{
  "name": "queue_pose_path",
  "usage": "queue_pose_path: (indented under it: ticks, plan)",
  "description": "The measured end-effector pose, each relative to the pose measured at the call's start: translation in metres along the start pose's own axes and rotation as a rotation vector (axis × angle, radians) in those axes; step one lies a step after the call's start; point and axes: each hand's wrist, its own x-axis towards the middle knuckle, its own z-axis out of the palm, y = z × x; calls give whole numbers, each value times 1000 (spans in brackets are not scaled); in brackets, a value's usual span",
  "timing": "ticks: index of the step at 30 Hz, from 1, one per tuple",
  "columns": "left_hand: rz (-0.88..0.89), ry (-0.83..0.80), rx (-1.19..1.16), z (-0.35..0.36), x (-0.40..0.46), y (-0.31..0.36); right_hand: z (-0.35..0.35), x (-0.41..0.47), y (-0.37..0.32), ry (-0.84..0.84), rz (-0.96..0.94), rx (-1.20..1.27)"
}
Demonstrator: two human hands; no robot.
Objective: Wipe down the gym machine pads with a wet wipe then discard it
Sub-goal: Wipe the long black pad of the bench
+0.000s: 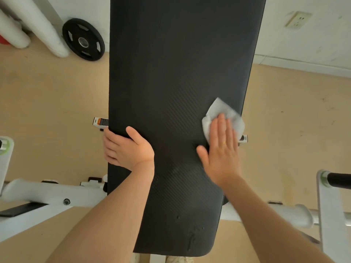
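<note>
Here's the long black pad [171, 92], ribbed and matte, running straight up the middle of the view with tan floor [47, 103] on both sides. The right hand [221, 150] lies flat on it, fingers straight and together, thumb splayed out to the side, palm down near the pad's right edge. Under those fingers sits the wet wipe [222, 112], white and crumpled; it pokes out ahead of the fingertips and to both sides, pressed onto the pad rather than pinched. The wipe's right corner reaches just about to the pad's edge.

Over on the other side, the left hand [126, 148] grips the pad's left edge, thumb lying on top of the black surface, fingers curled around and under the rim. The two hands sit at roughly the same level, well apart, bare pad between them.

Below the pad, white frame tubes [47, 192] of the machine stick out left and right, and a black-gripped handle [340, 180] shows at the far right. Back by the wall, a black weight plate [83, 39] leans upright beside white pipes [38, 21], and a wall socket [298, 19] sits upper right.
</note>
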Motion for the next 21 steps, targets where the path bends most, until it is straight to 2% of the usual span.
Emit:
queue_pose_path:
  ticks: [5, 9, 14, 18, 21]
  plan:
    - [-7, 22, -33, -2, 0, 2, 32, -76, -12, -141, -186, -107]
    - [10, 24, -37, -1, -2, 0, 27, -68, 1, -124, -238, -94]
    - [8, -2, -63, -1, 0, -1, 7, -10, 25, 74, -70, 4]
    - [-13, -94, -142, -7, 2, -3, 9, -8, 18, 67, 6, 75]
    - [-73, -186, -296, -15, 8, -3, 26, -43, -27, 29, 6, 25]
